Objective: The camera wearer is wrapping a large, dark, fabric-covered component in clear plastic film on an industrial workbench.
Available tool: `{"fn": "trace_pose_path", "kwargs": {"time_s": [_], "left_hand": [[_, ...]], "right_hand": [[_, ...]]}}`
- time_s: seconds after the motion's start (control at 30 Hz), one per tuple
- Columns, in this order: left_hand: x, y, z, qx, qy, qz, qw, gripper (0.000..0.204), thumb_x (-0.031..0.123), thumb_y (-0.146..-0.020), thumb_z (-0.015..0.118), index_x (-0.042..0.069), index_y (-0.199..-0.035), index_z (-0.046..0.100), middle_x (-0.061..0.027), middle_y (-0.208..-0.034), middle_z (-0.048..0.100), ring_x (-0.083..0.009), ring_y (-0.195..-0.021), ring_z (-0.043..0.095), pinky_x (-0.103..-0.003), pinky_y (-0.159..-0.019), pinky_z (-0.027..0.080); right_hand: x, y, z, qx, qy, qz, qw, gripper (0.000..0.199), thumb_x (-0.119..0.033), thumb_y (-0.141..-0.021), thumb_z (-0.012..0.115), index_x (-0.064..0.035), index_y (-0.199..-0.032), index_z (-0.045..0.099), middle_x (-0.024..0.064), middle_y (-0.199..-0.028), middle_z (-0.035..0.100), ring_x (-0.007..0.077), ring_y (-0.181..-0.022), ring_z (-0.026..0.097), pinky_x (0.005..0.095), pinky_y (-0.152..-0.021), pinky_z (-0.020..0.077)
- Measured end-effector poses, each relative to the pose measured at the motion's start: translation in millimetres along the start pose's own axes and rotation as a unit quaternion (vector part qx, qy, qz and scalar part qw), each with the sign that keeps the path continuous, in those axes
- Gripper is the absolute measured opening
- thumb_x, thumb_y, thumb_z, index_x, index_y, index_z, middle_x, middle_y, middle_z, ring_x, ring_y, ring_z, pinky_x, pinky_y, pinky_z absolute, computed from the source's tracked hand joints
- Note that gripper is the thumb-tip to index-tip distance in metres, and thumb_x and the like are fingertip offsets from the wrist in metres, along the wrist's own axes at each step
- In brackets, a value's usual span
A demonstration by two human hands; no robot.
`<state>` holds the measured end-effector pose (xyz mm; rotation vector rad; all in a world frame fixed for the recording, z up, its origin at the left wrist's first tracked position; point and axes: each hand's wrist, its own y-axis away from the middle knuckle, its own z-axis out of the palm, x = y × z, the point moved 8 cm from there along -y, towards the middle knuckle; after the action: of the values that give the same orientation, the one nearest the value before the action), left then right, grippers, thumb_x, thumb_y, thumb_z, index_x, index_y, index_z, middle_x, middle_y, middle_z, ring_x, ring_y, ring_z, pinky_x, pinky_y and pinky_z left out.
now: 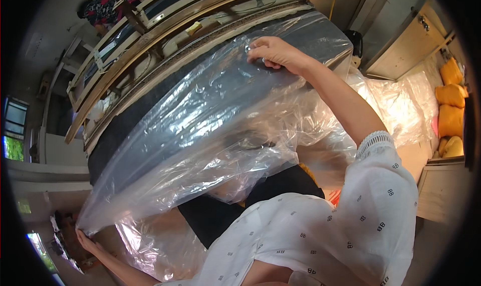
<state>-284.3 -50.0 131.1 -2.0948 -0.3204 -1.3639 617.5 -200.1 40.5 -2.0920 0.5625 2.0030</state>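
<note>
A large see-through plastic sheet [200,120] stretches across a dark work surface [117,133] and hangs down over my lap. At the far left end, the fingers of my left hand [87,241] are closed on a gathered corner of the sheet. My right hand [276,53] is over the far right part of the sheet, thumb and forefinger pinched together on its upper edge, the other fingers curled. Creases run through the plastic between both hands, and its near part drapes in loose folds.
Behind the dark surface runs a long machine frame [120,80] with wooden and metal bars. More crumpled plastic [401,103] lies to the right, near orange bundles [449,105] on a shelf. A person in a patterned top [102,10] is beyond the machine. A cabinet [408,38] stands at far right.
</note>
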Motion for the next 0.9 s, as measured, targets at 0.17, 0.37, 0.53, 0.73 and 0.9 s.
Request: {"fn": "trace_pose_path", "kwargs": {"time_s": [0.17,0.37,0.53,0.73,0.9], "left_hand": [[-42.9,39.1,-72.9,0.025,-0.03,-0.072,0.997,0.042,0.035,-0.082,0.062,0.006,-0.112,0.058,-0.0019,-0.095,0.059,-0.0178,-0.086,0.052,-0.031,-0.076,0.043],[-25.8,48.6,13.9,-0.137,-0.608,0.208,0.754,0.039,0.013,-0.075,0.057,0.002,-0.112,0.055,-0.0157,-0.106,0.057,-0.031,-0.099,0.054,-0.039,-0.086,0.042],[155.2,214.3,283.8,-0.384,-0.164,0.304,0.856,0.026,0.002,-0.084,0.051,0.0,-0.11,0.056,-0.0125,-0.111,0.057,-0.023,-0.105,0.053,-0.031,-0.092,0.039],[335.4,433.0,417.1,-0.493,0.059,0.478,0.725,0.024,0.015,-0.075,0.066,0.004,-0.096,0.064,-0.0114,-0.098,0.061,-0.028,-0.092,0.057,-0.035,-0.08,0.042],[348.7,470.8,459.5,-0.465,0.096,0.526,0.705,0.02,0.011,-0.074,0.067,0.008,-0.093,0.067,-0.0082,-0.091,0.062,-0.0219,-0.09,0.057,-0.032,-0.079,0.04]], "right_hand": [[-3.7,7.6,34.7,-0.041,0.092,-0.148,0.984,0.019,-0.018,-0.079,0.061,-0.0025,-0.091,0.061,0.0005,-0.072,0.058,0.0068,-0.063,0.05,0.023,-0.057,0.0421],[-27.0,51.7,48.5,-0.008,0.186,-0.251,0.95,0.019,-0.01,-0.081,0.057,-0.0004,-0.097,0.057,-0.0014,-0.063,0.044,0.0071,-0.06,0.044,0.0232,-0.057,0.0381],[-36.8,71.3,50.4,0.011,0.224,-0.233,0.946,0.033,-0.009,-0.079,0.058,-0.0021,-0.109,0.048,0.001,-0.06,0.044,0.0106,-0.056,0.042,0.0247,-0.055,0.0361],[-43.3,89.7,49.6,-0.009,0.184,-0.218,0.959,0.038,-0.006,-0.077,0.059,-0.0022,-0.113,0.045,-0.0002,-0.06,0.042,0.0074,-0.056,0.04,0.0225,-0.054,0.0347],[-37.2,95.4,50.2,-0.086,0.024,-0.135,0.987,0.042,-0.005,-0.078,0.058,-0.0029,-0.117,0.045,-0.003,-0.065,0.044,0.0047,-0.058,0.04,0.0205,-0.055,0.0353]]}}
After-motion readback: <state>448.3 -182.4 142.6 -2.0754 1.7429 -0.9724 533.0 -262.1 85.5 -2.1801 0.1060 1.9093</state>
